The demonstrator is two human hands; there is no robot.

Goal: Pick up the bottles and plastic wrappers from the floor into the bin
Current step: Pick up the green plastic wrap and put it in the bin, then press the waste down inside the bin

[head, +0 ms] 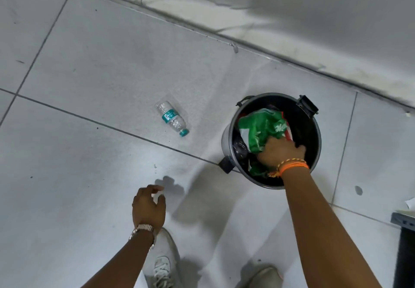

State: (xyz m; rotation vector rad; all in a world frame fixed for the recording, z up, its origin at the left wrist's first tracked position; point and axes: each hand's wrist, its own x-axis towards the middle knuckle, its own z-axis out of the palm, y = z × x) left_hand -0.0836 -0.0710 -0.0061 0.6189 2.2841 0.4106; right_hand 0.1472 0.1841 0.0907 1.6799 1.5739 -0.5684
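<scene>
Bin [226,137]: upright on the floor [89,67], holding wrappers. Our right hand [280,151] is inside, fingers closed on a green wrapper [261,130]. Our left hand [148,208] hangs loosely open, empty. Bottle [172,118]: lying on tile, left of bin.

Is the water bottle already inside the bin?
No, the water bottle lies on its side on the floor tiles, left of the bin.
</scene>
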